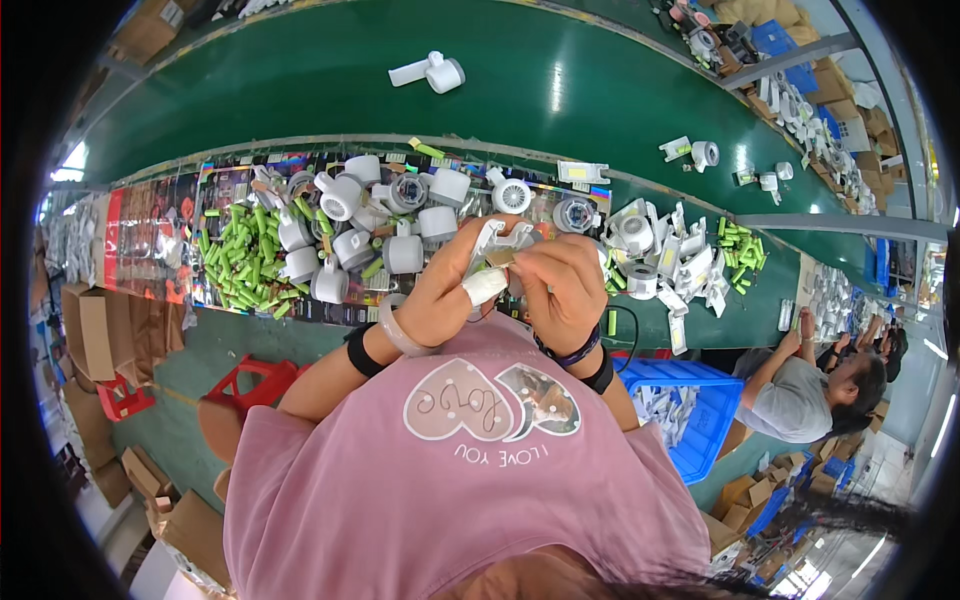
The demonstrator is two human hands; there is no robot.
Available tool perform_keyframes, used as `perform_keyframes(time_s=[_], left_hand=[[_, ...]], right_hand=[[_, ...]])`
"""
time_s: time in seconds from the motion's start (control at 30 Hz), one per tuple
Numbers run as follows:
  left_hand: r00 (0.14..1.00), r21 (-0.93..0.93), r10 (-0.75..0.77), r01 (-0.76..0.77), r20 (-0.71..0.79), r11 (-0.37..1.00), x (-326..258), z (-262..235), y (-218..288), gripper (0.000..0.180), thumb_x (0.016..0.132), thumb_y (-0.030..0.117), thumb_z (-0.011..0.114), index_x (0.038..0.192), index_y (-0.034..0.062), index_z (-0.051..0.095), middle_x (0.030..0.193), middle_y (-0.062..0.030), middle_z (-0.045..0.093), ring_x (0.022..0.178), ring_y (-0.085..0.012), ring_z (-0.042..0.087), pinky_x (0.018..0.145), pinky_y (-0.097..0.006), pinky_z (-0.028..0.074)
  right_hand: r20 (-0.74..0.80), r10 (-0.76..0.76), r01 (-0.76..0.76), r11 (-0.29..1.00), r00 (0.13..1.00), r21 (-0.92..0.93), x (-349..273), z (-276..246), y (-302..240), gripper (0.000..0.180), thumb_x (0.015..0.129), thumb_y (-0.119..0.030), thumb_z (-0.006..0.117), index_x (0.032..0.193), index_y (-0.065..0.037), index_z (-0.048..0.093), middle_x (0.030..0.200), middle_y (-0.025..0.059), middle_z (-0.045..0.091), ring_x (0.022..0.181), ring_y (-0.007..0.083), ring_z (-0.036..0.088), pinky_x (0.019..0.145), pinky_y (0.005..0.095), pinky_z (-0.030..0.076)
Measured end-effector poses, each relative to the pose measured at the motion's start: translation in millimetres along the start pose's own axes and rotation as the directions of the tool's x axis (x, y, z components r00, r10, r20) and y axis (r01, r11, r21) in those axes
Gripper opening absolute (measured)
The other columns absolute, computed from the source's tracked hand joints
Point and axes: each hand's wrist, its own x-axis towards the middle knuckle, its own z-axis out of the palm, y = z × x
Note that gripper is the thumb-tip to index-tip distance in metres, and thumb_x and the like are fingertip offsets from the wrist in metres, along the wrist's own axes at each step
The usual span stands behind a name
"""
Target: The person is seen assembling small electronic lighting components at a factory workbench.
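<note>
My left hand is closed around a white plastic housing, held up over the near edge of the bench in front of my chest. A white wrap covers that hand's thumb. My right hand pinches a small tan piece against the housing's open side. The fingers hide part of both. Just beyond my hands lie white round fan heads, several with clear or grey faces. A pile of green cylindrical battery cells is at the left, and flat white handle parts are heaped at the right.
A green conveyor belt runs behind the bench, carrying a white handheld fan. More green cells lie far right. A blue crate of white parts stands by my right side, near a seated co-worker. Red stools are at left.
</note>
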Motion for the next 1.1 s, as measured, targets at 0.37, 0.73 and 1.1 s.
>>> perform_keyframes(time_s=[0.37,0.73,1.1], left_hand=[[0.998,0.107,0.041,-0.036,-0.046,0.994,-1.8,4.4,1.2,0.049,0.095,0.021,0.045,0.138,-0.0002,0.035,0.072,0.0011,0.05,0.057,-0.0049,0.048,0.051,-0.019,0.04],[0.991,0.128,0.058,-0.042,-0.124,0.991,1.8,15.2,-4.8,0.042,0.096,0.019,0.047,0.133,-0.0013,0.045,0.071,0.0012,0.053,0.057,-0.0051,0.048,0.051,-0.02,0.04],[0.967,0.04,-0.054,0.065,-0.248,0.997,40.5,18.1,-28.6,0.034,0.097,0.016,0.044,0.126,-0.0002,0.052,0.073,-0.0004,0.054,0.051,-0.0063,0.049,0.043,-0.02,0.04]], right_hand=[[0.034,0.01,-0.008,0.999,0.999,-0.038,0.3,-0.2,-3.4,0.023,0.067,0.0,0.073,0.087,-0.007,0.066,0.084,0.0054,0.063,0.073,0.0258,0.054,0.07,0.0353,0.043],[0.026,0.014,-0.013,0.999,1.0,-0.035,-4.0,-1.6,-5.5,0.021,0.068,0.003,0.071,0.085,-0.006,0.063,0.08,0.0061,0.06,0.072,0.0258,0.054,0.065,0.0363,0.043],[0.155,0.117,-0.108,0.992,0.981,-0.062,18.8,-16.8,30.0,0.015,0.071,0.004,0.065,0.081,-0.006,0.059,0.073,0.0086,0.056,0.062,0.0294,0.056,0.053,0.0371,0.044]])
